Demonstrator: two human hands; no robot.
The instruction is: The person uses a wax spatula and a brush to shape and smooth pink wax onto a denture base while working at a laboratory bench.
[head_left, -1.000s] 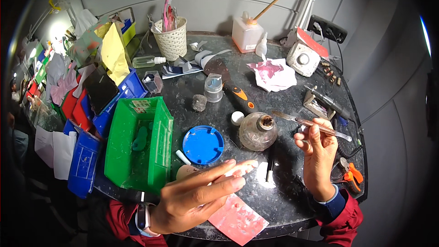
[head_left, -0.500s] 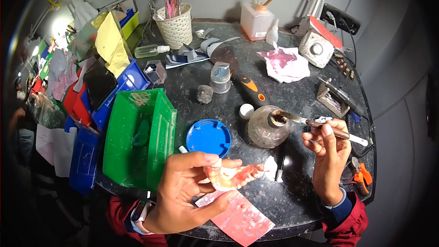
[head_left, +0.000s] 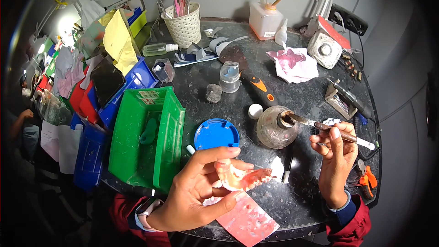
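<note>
My left hand [head_left: 194,196] pinches a pink and cream denture base [head_left: 242,177], apparently of wax, between thumb and fingers above the front of the table. Beneath it lies a pink wax sheet [head_left: 249,219] with a pitted surface. My right hand [head_left: 337,160] grips a wax knife [head_left: 340,133] with a brown and white handle. Its darkened blade reaches left to the neck of a round glass spirit lamp [head_left: 275,130]; I cannot make out a flame. Beside the lamp sits a small white cap [head_left: 255,111].
Left of my hands stand a green bin [head_left: 171,142] and a blue round lid [head_left: 216,133]. Orange-handled pliers [head_left: 367,180] lie at the right edge. Farther back are a spatula with an orange and black handle [head_left: 258,87], a clear jar [head_left: 229,77] and a handpiece [head_left: 345,95] on its rest.
The whole view has shifted slightly, so everything appears a little farther right. Both hands keep their holds, and the knife blade stays at the lamp's neck.
</note>
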